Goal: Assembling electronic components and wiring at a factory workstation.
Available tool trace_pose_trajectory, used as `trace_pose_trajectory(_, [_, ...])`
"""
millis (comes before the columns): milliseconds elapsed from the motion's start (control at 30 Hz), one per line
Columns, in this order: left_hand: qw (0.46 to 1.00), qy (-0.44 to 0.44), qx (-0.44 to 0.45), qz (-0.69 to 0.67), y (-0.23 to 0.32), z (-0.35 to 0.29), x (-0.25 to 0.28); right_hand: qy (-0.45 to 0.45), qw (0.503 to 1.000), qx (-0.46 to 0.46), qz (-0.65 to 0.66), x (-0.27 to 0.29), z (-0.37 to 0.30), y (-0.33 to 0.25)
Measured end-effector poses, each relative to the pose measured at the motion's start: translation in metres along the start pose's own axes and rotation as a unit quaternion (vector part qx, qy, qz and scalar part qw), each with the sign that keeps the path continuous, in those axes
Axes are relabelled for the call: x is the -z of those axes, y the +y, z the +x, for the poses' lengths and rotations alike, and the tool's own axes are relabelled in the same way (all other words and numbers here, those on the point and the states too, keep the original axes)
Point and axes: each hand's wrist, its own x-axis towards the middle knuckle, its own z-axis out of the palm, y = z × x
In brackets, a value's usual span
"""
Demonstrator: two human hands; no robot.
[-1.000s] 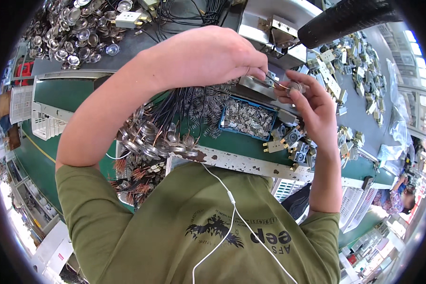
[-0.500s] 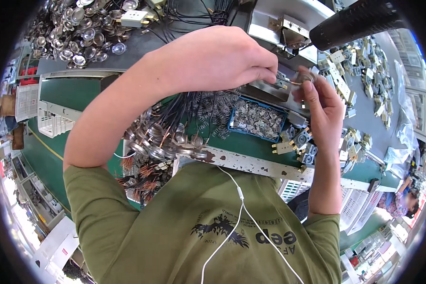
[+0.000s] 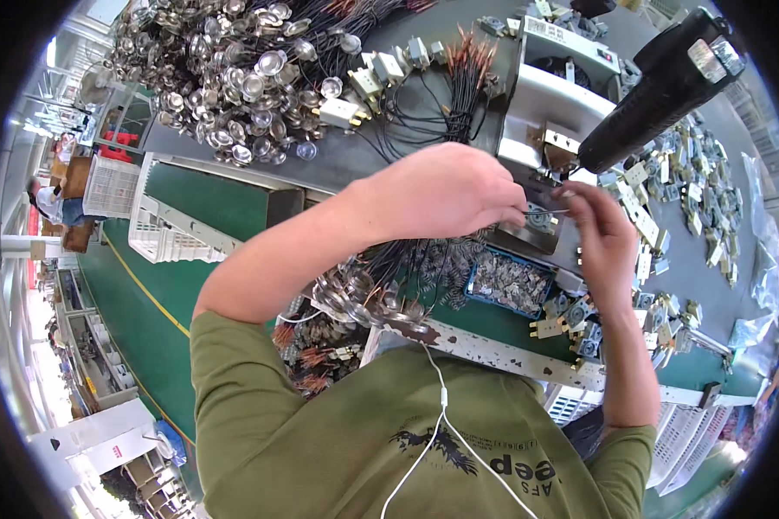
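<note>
My left hand (image 3: 459,195) reaches across from the left, its thumb and fingertips pinched together. Between it and my right hand (image 3: 604,233) runs a thin dark wire (image 3: 547,212). The right fingers are closed too, pinching at the wire's other end. Just below the wire, a small grey square part (image 3: 541,222) rests at the metal fixture (image 3: 550,108). The left fingertips hide part of what they grip. A white-topped block with holes (image 3: 561,143) sits in the fixture, beside the tip of a black cylindrical tool (image 3: 645,108).
A blue tray (image 3: 502,305) of small metal pieces lies near the front edge, with springs (image 3: 448,264) beside it. Round metal cups with black wires (image 3: 234,95) pile at the back left. Gold-pinned blocks (image 3: 636,195) cover the right side. White crates (image 3: 177,233) stand at left.
The view has shifted, showing more of the bench. The round metal cup in my right hand no longer shows there; a thin wire spans the hands. Both hands remain close together by the fixture.
</note>
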Motion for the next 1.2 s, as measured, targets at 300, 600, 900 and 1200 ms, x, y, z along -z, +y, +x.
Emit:
trace_pose_trajectory(300, [0.998,0.027,-0.032,0.047,-0.018,-0.001,-0.020,0.011,0.915,-0.091,0.394,-0.012,-0.002,0.002])
trace_pose_trajectory(600, [0.985,-0.004,-0.072,0.159,-0.008,0.003,-0.017,-0.147,0.980,-0.105,0.085,0.015,-0.006,-0.008])
trace_pose_trajectory(900, [0.988,0.043,-0.031,0.147,-0.005,0.006,-0.035,-0.048,0.996,-0.052,0.062,-0.003,-0.027,0.008])
trace_pose_trajectory(1200, [0.988,-0.022,-0.041,0.145,-0.010,0.002,-0.044,-0.240,0.968,-0.075,0.012,0.014,-0.007,0.005])
